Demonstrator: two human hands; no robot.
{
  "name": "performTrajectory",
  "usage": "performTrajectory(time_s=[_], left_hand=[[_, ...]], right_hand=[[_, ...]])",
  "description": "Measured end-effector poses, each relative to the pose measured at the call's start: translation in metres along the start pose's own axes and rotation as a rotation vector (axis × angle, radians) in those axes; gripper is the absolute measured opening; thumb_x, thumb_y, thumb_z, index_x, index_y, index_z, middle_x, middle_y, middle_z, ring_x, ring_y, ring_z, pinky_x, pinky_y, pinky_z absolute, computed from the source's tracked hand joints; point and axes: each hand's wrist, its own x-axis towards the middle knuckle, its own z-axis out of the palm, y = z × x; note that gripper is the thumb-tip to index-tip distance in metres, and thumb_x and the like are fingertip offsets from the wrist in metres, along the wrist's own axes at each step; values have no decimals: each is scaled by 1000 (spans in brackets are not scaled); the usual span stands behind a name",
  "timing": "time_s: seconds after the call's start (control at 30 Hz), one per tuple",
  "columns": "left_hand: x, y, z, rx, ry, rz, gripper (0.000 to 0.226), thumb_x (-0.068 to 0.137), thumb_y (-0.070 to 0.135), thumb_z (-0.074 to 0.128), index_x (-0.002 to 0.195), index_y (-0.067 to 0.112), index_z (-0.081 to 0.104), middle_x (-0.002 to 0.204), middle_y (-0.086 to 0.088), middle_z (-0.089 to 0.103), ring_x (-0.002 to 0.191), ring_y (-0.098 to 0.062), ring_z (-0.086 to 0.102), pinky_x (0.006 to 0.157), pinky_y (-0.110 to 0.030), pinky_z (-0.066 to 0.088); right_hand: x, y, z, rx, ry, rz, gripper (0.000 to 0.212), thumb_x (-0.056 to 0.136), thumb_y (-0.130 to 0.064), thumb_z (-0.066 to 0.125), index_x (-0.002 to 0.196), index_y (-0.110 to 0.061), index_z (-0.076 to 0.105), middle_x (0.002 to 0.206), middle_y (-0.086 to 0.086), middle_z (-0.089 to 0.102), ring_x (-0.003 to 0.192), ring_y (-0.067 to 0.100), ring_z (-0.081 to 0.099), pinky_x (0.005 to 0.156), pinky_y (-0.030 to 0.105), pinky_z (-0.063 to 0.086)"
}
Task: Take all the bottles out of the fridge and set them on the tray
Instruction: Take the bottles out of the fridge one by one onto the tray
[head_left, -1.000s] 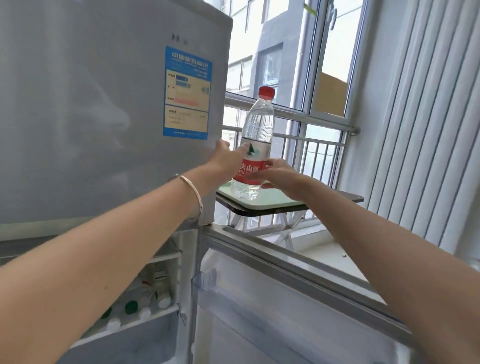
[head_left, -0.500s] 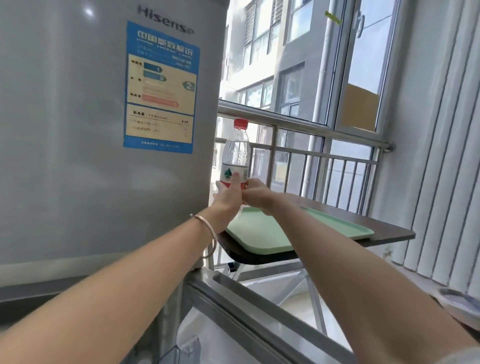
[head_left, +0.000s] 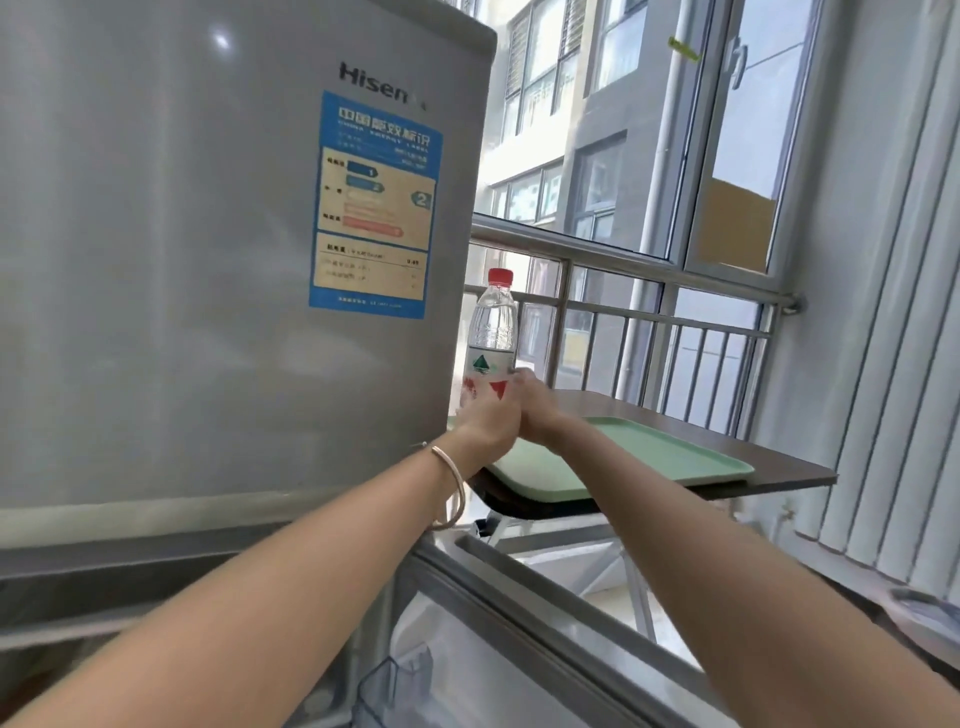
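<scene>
Over the last 1 s we have brought the bottle down from above the tray to its 9 o'clock end, beside the fridge. Its base is hidden behind our hands, so contact cannot be confirmed, but we judge this placement nearly complete. The left hand and right hand both curl around the lower label; in view we count 1 bottle, 1 tray and 2 hands.

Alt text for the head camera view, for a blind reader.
A left hand and a right hand grip an upright, red-capped clear water bottle at the left end of a green tray on a brown table. A grey fridge stands at left, a railed window behind.
</scene>
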Motion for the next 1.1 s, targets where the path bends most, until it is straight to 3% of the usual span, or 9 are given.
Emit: performTrajectory(time_s=[0.17, 0.33, 0.47, 0.57, 0.63, 0.7, 0.8, 0.9, 1.1], left_hand=[[-58, 13, -23, 48, -142, 114, 70, 98, 56, 17, 153, 13, 13, 153, -18, 32, 143, -33, 30, 118, -45, 21], [-129, 9, -64, 146, -290, 153, 72, 97, 59, 12, 147, 12, 31, 138, -15, 51, 129, -28, 47, 113, -43, 32], [-174, -26, -109, 219, -397, 128, 71, 99, 55, 11, 123, 6, 57, 107, -12, 66, 101, -22, 61, 101, -32, 43], [-192, -62, -139, 338, -462, 56, 71, 103, 45, 9, 103, 0, 63, 94, -7, 62, 88, -18, 52, 78, -18, 39], [-195, -96, -157, 421, -511, -56, 60, 103, 45, 7, 105, 11, 58, 110, -5, 57, 99, -17, 47, 79, -19, 36], [-194, -138, -168, 515, -515, -133, 58, 102, 46, 9, 117, 11, 53, 133, -11, 55, 114, -20, 49, 95, -26, 35], [-191, -214, -177, 821, -370, -243, 67, 99, 54, 19, 155, 17, 8, 161, -14, 17, 148, -32, 18, 119, -40, 18], [-192, -271, -178, 975, -314, -230, 68, 98, 54, 25, 153, 32, -7, 163, -6, -10, 150, -30, -10, 121, -49, 3], [-181, -329, -162, 1073, -256, -216, 67, 99, 50, 29, 152, 33, -8, 162, -2, -15, 149, -26, -14, 120, -50, 2]], right_hand=[[-69, -41, -21, -130, 182, -75, 22, 95, -9, 49, 108, 3, 62, 103, 15, 66, 93, 27, 61, 88, 40, 52], [-132, -69, -13, -180, -82, -64, 13, 90, 4, 53, 87, 6, 65, 71, 10, 62, 56, 14, 52, 51, 17, 43], [-164, -88, 30, -33, -361, 63, 15, 93, 5, 47, 90, 0, 61, 71, 9, 61, 62, 19, 59, 58, 26, 50], [-171, -94, 86, -58, -533, 112, 10, 94, -8, 53, 88, -6, 60, 81, 10, 64, 62, 17, 60, 58, 25, 52], [-174, -95, 131, -77, -628, 93, 21, 93, -13, 57, 110, -2, 61, 93, 13, 63, 67, 17, 60, 61, 26, 54], [-177, -89, 180, -132, -736, 72, 40, 91, -18, 61, 129, -8, 54, 108, 12, 61, 80, 19, 60, 71, 33, 55], [-178, -75, 258, -333, -814, 10, 63, 84, -32, 69, 140, -15, 45, 134, 9, 54, 109, 28, 58, 82, 36, 53], [-174, -55, 319, -472, -831, -31, 67, 87, -33, 65, 144, -13, 38, 144, 12, 47, 126, 33, 50, 101, 41, 46], [-148, -24, 387, -490, -803, -55, 79, 90, -27, 59, 153, -24, 13, 154, 15, 28, 136, 37, 38, 108, 45, 40]])
